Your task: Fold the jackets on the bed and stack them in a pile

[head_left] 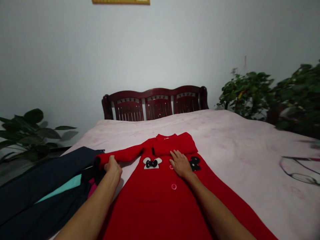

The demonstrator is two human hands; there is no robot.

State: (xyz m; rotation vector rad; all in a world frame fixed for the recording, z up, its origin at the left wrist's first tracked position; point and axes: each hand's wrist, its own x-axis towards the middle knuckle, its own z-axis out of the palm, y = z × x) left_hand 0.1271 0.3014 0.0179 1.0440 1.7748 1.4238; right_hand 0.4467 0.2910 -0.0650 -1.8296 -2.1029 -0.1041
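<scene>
A red coat (150, 206) lies front up, its collar at the far end and round red buttons (174, 187) down the middle. Black-and-white bow patches (152, 163) decorate the chest. One sleeve (175, 145) is folded across the upper chest. The other sleeve (127, 154) stretches out to the left, where my left hand (113, 166) is closed on it near the cuff. My right hand (180, 163) rests flat on the chest, fingers spread, at the lower edge of the folded sleeve.
Dark trousers (57, 171) and a turquoise piece of cloth (62, 188) lie left of the coat on the pink bedspread (225, 143). Eyeglasses (300, 176) are at the right. Beyond the bed stand a dark wooden chair back (158, 108) and leafy plants (250, 91).
</scene>
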